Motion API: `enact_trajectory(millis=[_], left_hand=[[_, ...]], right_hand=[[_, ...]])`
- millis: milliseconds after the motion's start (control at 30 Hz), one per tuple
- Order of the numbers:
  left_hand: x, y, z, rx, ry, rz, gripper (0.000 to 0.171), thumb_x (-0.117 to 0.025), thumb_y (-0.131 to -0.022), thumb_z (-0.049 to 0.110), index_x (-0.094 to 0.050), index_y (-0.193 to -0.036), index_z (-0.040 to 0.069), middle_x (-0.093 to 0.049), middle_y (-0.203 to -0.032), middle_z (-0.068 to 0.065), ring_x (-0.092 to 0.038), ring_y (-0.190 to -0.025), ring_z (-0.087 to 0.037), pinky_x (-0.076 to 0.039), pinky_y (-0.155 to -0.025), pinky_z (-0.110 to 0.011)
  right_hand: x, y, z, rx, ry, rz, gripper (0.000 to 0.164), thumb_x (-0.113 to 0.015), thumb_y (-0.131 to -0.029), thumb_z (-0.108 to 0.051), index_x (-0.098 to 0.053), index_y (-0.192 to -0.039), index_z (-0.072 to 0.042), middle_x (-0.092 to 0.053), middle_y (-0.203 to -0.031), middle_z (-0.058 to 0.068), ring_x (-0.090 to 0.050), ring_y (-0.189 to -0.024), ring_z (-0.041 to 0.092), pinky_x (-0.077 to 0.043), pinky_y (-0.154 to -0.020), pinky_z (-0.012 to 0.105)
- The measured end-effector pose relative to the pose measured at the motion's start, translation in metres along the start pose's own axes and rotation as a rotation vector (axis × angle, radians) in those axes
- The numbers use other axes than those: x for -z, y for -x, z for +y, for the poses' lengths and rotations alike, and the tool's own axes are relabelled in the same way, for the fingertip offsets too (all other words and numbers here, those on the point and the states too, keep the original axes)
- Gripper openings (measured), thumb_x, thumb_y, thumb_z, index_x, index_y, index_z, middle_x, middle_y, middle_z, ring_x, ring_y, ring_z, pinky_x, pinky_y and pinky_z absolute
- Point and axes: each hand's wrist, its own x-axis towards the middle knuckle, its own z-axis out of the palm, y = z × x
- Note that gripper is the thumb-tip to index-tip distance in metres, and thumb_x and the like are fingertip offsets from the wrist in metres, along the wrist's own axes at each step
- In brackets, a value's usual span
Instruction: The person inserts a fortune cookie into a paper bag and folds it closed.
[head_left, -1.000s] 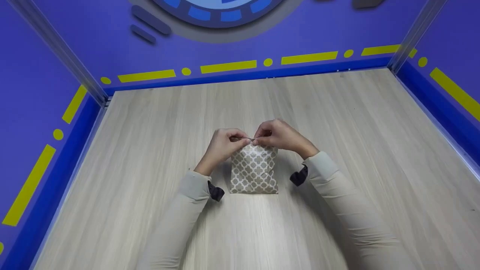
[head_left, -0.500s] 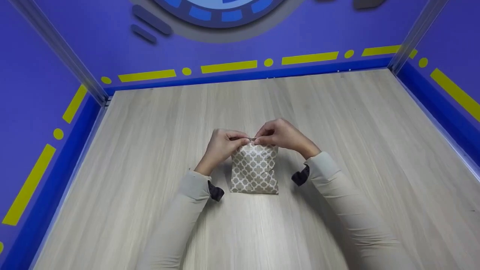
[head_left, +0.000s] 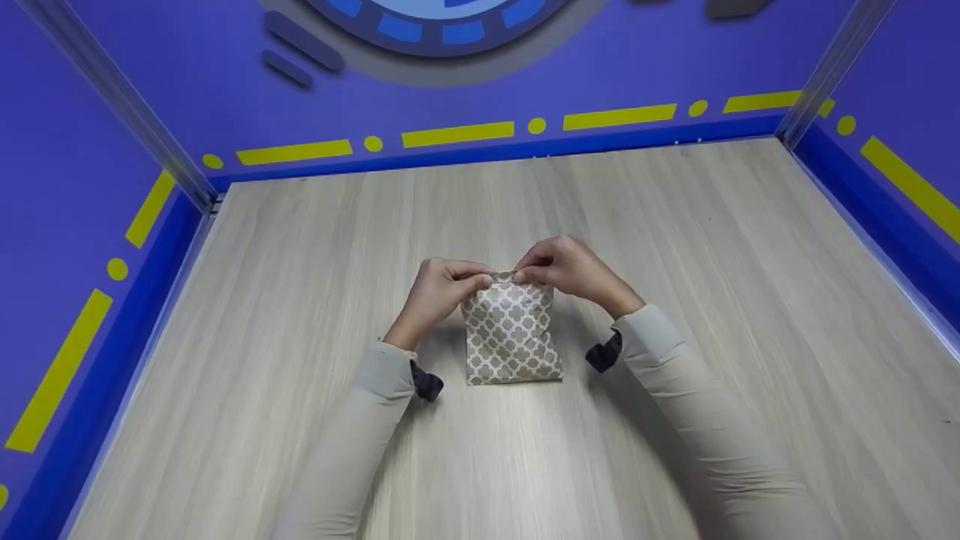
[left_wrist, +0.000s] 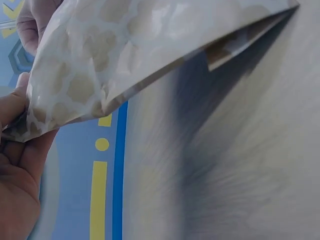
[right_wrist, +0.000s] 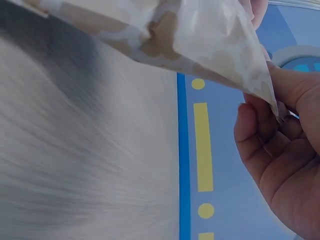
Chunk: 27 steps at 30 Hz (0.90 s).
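A small paper bag (head_left: 511, 337), tan with a white quatrefoil lattice, stands on the table between both hands. My left hand (head_left: 444, 286) pinches the left part of its top edge between thumb and fingers. On the other side, my right hand (head_left: 571, 271) pinches the top edge near the right corner. A short stretch of folded rim shows between the thumbs. In the left wrist view the bag (left_wrist: 100, 60) slants down into the left hand (left_wrist: 22, 175), its lower end lifted off over a shadow. The right wrist view has the right thumb and fingers (right_wrist: 250, 130) on the bag's corner.
The wood-grain table (head_left: 315, 247) spreads out around the bag. Blue-purple panels with yellow dashes (head_left: 457, 133) rise at the back and both sides, joined by metal corner posts (head_left: 127, 105). Dark straps (head_left: 429, 384) hang at the sleeve cuffs.
Both hands have drawn slightly apart along the top edge, so more of the rim shows between them. The bag's bottom has shifted a little to the right.
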Motion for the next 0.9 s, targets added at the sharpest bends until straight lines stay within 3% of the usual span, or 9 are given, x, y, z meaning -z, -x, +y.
enact_trajectory(millis=[200,433,633,900], left_hand=[[0.005,0.0,0.0,-0.039,-0.048,-0.097,0.02,-0.063,-0.092,0.014,-0.074,-0.108,0.006,-0.073,-0.106,-0.01,-0.064,-0.08,-0.011,-0.048,-0.068,-0.018],[0.01,0.001,-0.003,-0.034,-0.095,-0.192,0.024,-0.057,-0.095,0.007,-0.07,-0.116,0.005,-0.068,-0.119,-0.011,-0.066,-0.099,-0.019,-0.052,-0.08,-0.024],[0.013,0.003,-0.006,-0.001,-0.139,-0.102,0.021,-0.064,-0.091,0.017,-0.074,-0.106,0.006,-0.073,-0.102,-0.007,-0.066,-0.084,-0.014,-0.053,-0.075,-0.026],[0.01,0.003,-0.007,0.062,-0.114,0.044,0.012,-0.074,-0.084,0.023,-0.077,-0.09,0.012,-0.074,-0.085,-0.001,-0.067,-0.075,-0.01,-0.053,-0.07,-0.025]], right_hand=[[0.001,0.003,0.004,0.015,-0.014,0.002,0.014,-0.07,-0.087,-0.016,-0.076,-0.095,-0.006,-0.073,-0.091,0.007,-0.062,-0.076,0.013,-0.049,-0.065,0.02],[0.008,0.006,0.009,-0.072,-0.066,-0.058,0.018,-0.069,-0.089,-0.02,-0.076,-0.101,-0.009,-0.074,-0.095,0.006,-0.065,-0.079,0.012,-0.051,-0.068,0.022],[0.012,0.009,0.014,-0.134,-0.075,-0.032,0.021,-0.073,-0.085,-0.031,-0.076,-0.09,-0.01,-0.072,-0.081,0.003,-0.062,-0.069,0.012,-0.052,-0.063,0.024],[0.013,0.013,0.019,-0.145,-0.081,0.0,0.018,-0.071,-0.087,-0.023,-0.074,-0.088,-0.006,-0.072,-0.082,0.007,-0.063,-0.068,0.01,-0.054,-0.064,0.026]])
